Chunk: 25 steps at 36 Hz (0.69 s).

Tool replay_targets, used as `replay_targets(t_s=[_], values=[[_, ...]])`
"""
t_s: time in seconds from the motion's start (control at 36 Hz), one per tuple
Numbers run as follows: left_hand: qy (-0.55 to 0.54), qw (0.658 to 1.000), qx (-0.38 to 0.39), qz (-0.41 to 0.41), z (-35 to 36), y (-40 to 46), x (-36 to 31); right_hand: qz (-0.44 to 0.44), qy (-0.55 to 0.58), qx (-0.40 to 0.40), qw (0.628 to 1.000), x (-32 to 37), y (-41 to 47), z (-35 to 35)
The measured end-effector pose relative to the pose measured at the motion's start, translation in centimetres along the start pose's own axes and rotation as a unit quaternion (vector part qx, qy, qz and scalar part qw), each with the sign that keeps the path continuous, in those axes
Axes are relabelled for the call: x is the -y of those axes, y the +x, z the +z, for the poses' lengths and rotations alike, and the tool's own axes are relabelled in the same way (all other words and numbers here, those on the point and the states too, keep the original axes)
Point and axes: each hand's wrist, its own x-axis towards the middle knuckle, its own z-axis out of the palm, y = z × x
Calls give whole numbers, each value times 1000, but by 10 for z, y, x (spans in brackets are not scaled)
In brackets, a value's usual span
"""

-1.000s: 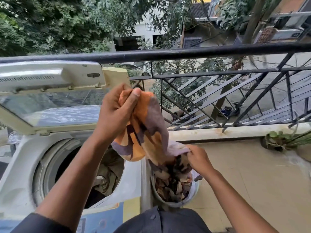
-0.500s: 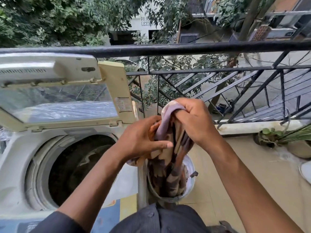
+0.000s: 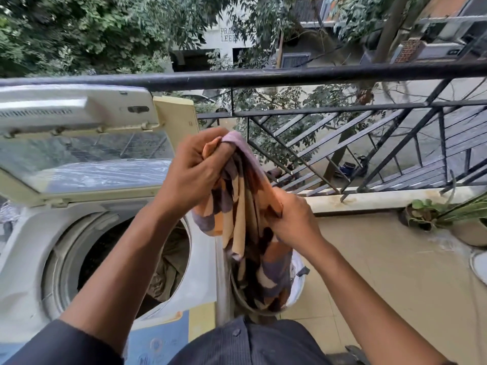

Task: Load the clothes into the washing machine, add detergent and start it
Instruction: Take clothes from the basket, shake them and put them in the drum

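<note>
Both hands grip the cloth (image 3: 245, 206) at frame centre: left hand (image 3: 195, 172) has taken over its top, right hand (image 3: 292, 222) has dropped lower, fingers clamped. Its tail hangs in the bucket (image 3: 296, 293); the washer (image 3: 31, 233), lower left, gapes open, so loading likely follows.

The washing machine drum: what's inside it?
Some drab crumpled clothes lie inside the drum. The left forearm covers its middle, so the rest is hidden.

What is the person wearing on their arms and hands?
Nothing on the left hand or right hand: no gloves, rings or watch show. The forearms are uncovered. A dark sleeve with fine stripes covers the left upper arm, matching the dark buttoned shirt.
</note>
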Motion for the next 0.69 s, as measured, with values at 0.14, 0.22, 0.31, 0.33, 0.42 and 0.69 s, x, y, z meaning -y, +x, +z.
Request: replay_targets(t_s=[0.14,0.22,0.31,0.33,0.42,0.69], values=[[-11,999,-30,29,-11,1,-12,73,-16,71,995,-49,-14,44],[-16,997,-72,2,-13,-1,-9,122,-21,110,986,-70,-29,59],[-17,992,-115,-55,-14,-11,3,164,-25,129,978,-88,-39,67],[-15,990,-121,-75,-13,-15,8,185,-14,120,975,-92,-40,69],[-9,984,-129,-126,-7,-24,24,232,57,63,969,-90,-31,61],[22,974,-77,-213,18,-40,53,141,162,49,975,-27,-1,6]])
